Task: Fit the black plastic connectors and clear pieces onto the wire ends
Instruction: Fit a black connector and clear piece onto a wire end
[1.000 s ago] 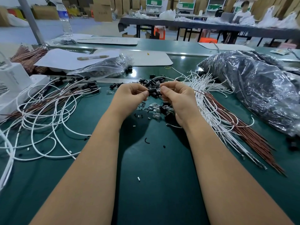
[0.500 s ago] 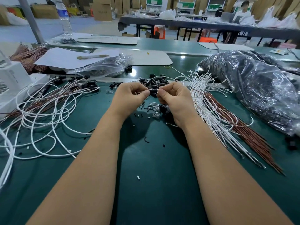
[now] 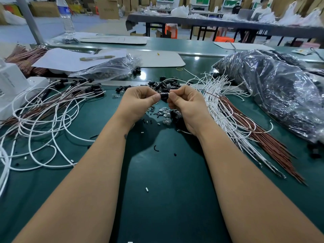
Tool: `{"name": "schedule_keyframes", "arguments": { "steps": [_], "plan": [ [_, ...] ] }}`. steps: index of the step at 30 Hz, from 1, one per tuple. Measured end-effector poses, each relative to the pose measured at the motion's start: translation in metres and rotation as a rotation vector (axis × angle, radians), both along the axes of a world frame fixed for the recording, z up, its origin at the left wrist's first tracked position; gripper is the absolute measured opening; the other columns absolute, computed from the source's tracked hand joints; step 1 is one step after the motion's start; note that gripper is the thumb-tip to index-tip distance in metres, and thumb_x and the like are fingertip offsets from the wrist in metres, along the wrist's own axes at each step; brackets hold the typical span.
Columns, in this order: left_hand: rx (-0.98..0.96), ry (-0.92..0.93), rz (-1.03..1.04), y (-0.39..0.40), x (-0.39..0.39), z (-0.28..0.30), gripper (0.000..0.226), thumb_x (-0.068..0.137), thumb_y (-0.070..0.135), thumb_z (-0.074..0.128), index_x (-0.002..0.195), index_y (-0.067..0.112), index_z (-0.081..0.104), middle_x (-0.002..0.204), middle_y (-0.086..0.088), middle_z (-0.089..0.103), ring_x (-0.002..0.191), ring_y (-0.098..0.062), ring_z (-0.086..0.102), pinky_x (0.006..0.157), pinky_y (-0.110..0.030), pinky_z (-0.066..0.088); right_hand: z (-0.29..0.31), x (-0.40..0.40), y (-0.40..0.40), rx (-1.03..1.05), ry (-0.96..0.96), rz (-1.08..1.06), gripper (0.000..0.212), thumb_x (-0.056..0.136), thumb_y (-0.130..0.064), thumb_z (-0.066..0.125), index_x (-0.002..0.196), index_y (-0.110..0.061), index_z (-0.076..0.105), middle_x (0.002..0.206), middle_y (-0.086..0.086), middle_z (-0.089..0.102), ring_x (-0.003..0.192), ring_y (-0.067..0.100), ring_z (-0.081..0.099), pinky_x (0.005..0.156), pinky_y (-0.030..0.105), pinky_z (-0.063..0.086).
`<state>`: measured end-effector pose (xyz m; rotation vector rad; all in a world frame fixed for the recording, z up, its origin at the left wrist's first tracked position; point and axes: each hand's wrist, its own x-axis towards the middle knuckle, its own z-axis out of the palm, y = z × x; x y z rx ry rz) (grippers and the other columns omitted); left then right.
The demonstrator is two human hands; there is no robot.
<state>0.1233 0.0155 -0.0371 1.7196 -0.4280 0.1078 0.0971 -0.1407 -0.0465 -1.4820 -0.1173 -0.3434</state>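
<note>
Green bench mat [image 3: 166,199] carries everything: big crinkled plastic bag [image 3: 273,92] of dark parts far right, unfinished wire bundle [image 3: 233,123] (white and brown leads) fanned out just right of the hands, finished harnesses [image 3: 52,109] with black ends already on piled in loops on the left, a smaller clear bag [image 3: 108,70] at the back left. Loose stock sits centre: black connector pile [image 3: 164,85] just beyond the hands, clear pieces [image 3: 166,114] scattered on the mat under and between the wrists. Step in hand, as I read it: mating one connector, mid-assembly, with most of the right-hand bundle not yet done. Left hand [image 3: 138,104] has thumb and curled fingers pinched on the black connector [image 3: 164,95]; right hand [image 3: 187,106] pinches the same part from the other side, fingertips of the two nearly touching, held just above the mat in front of the pile. Can't tell whether a wire end or clear piece is already inside; it's too small and covered by the fingers. Next move likely needs a straight axial push with the part kept square, then a quick seat check before it goes to the left pile. Risk: a cocked insert or bent lead.
</note>
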Motion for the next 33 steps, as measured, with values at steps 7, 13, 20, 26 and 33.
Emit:
{"name": "schedule_keyframes", "arguments": {
  "steps": [7,13,20,26,33],
  "plan": [
    [-0.036,0.021,-0.010,-0.002,0.003,-0.003,0.019,0.086,0.006,0.069,0.070,0.018,0.067,0.060,0.006,0.059,0.057,-0.002,0.051,0.062,-0.013,0.044,0.000,-0.001,0.000,0.022,-0.003,0.037,0.023,0.090,0.001,0.061,0.073,-0.014,0.060,0.064,-0.001,0.064,0.062,0.010,0.058,0.062,0.021,0.050],
    [-0.089,-0.041,-0.003,0.001,0.000,0.011,0.014,0.085,0.005,0.070,0.074,0.014,0.068,0.063,0.001,0.062,0.056,-0.003,0.054,0.059,-0.015,0.045,0.006,-0.005,0.004,-0.067,-0.038,0.034,0.021,0.090,0.003,0.061,0.074,-0.010,0.058,0.064,-0.001,0.063,0.062,0.010,0.058,0.062,0.022,0.051],
    [-0.190,-0.175,-0.025,-0.017,-0.018,0.029,0.013,0.085,-0.002,0.067,0.086,0.009,0.072,0.076,-0.007,0.072,0.068,-0.016,0.067,0.063,-0.028,0.055,0.013,-0.008,0.035,0.137,-0.102,-0.035,0.014,0.092,0.004,0.057,0.087,-0.008,0.061,0.083,0.010,0.067,0.079,0.018,0.066,0.076,0.029,0.055],
    [-0.274,-0.100,-0.001,-0.013,-0.017,0.025,0.012,0.092,0.007,0.061,0.097,0.014,0.071,0.058,0.014,0.063,0.053,0.001,0.052,0.054,-0.010,0.042,0.019,-0.009,0.026,0.455,-0.012,0.094,0.013,0.094,0.003,0.053,0.097,-0.004,0.063,0.079,0.007,0.065,0.068,0.012,0.062,0.070,0.023,0.055],
    [-0.121,-0.039,0.034,-0.015,-0.014,0.016,0.013,0.096,0.010,0.056,0.091,0.016,0.067,0.060,0.004,0.063,0.049,-0.008,0.045,0.048,-0.020,0.037,0.020,-0.009,0.019,0.534,-0.003,0.075,0.014,0.093,0.003,0.053,0.096,-0.003,0.065,0.075,0.006,0.062,0.063,0.009,0.058,0.068,0.021,0.054]
  ]
}}
